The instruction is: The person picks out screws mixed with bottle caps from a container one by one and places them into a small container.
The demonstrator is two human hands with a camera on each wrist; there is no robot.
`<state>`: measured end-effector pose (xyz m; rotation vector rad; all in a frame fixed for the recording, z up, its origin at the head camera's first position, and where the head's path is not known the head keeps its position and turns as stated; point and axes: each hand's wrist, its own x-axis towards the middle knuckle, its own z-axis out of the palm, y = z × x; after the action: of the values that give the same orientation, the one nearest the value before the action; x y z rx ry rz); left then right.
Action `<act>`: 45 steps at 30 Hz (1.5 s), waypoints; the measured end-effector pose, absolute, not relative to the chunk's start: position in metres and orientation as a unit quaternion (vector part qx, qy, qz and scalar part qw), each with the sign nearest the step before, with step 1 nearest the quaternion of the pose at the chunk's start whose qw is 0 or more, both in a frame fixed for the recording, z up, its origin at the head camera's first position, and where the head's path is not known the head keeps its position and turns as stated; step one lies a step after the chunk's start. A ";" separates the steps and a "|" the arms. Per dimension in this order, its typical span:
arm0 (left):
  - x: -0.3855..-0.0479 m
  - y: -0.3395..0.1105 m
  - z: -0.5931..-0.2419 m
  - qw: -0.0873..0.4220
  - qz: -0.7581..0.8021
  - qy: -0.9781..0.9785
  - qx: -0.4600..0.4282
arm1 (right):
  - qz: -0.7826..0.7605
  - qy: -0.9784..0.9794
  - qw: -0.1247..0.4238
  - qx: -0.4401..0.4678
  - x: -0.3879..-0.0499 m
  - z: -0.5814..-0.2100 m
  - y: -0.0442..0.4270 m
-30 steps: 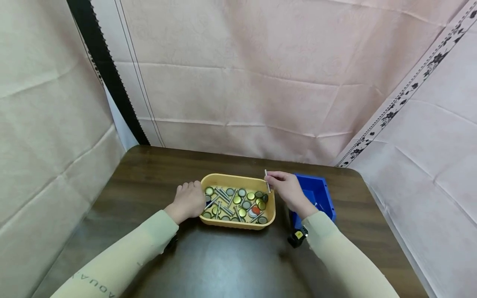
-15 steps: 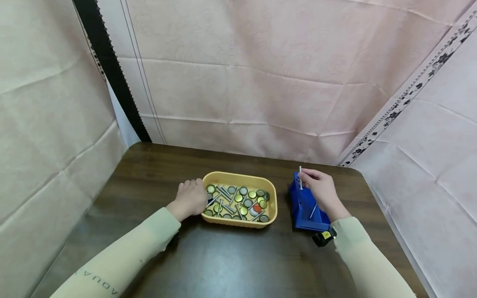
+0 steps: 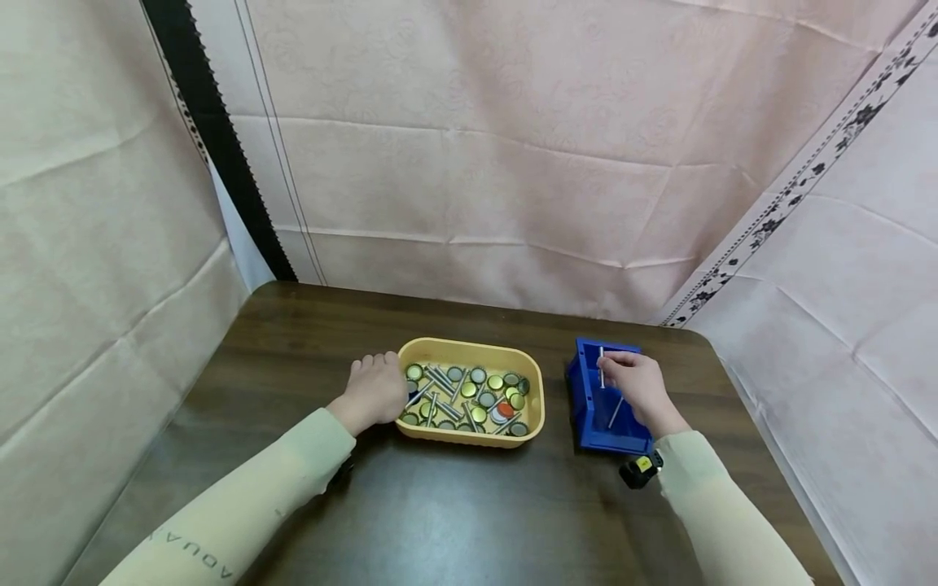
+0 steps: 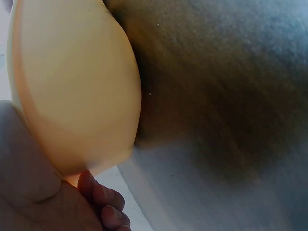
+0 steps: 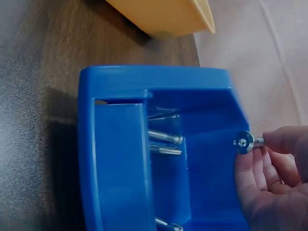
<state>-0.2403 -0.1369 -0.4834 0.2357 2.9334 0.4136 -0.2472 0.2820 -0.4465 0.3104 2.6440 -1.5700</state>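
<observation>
At the left end of the yellow plastic tray [image 3: 469,439], my left hand [image 3: 375,392] grips the rim. In the left wrist view, curled fingers [image 4: 109,204] show by the tray's wall [image 4: 82,86]. My right hand [image 3: 639,387] pinches a long silver bolt [image 3: 602,368], held upright over the blue plastic bin [image 3: 611,439]. The right wrist view shows that bolt's round flat head [image 5: 244,142] facing the camera. Several similar bolts [image 5: 166,138] lie inside the bin. Loose bolts and bottle caps [image 3: 496,382], mostly gold and silver with one orange-red, are spread over the tray's floor.
Both containers stand on a dark wooden table [image 3: 454,505], the bin right of the tray with a gap between them. Pale cloth [image 3: 469,179] hangs behind the table and at both sides. A black wrist device [image 3: 639,470] sits under my right sleeve.
My right hand has carried the bolt rightward from above the tray to the blue bin, then lowered it slightly. My left hand has kept its hold on the tray.
</observation>
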 end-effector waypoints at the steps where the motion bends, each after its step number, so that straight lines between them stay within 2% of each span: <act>1: -0.241 -0.137 -0.484 0.085 0.138 0.984 0.079 | -0.509 0.854 0.029 0.102 -0.247 -0.448 0.282; 17: -0.242 -0.137 -0.486 0.084 0.139 0.984 0.078 | -0.423 0.898 0.075 0.097 -0.243 -0.464 0.275; 31: -0.242 -0.138 -0.486 0.087 0.141 0.983 0.074 | -0.389 0.912 0.084 0.095 -0.245 -0.471 0.273; 39: -0.243 -0.137 -0.486 0.087 0.138 0.984 0.075 | -0.402 0.908 0.067 0.093 -0.242 -0.466 0.273; 45: -0.243 -0.137 -0.486 0.090 0.134 0.984 0.077 | -0.453 0.887 0.027 0.085 -0.240 -0.447 0.270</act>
<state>-0.2427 -0.1373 -0.4863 0.2280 2.9254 0.3984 -0.2397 0.2696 -0.4474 0.2638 2.7394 -1.3999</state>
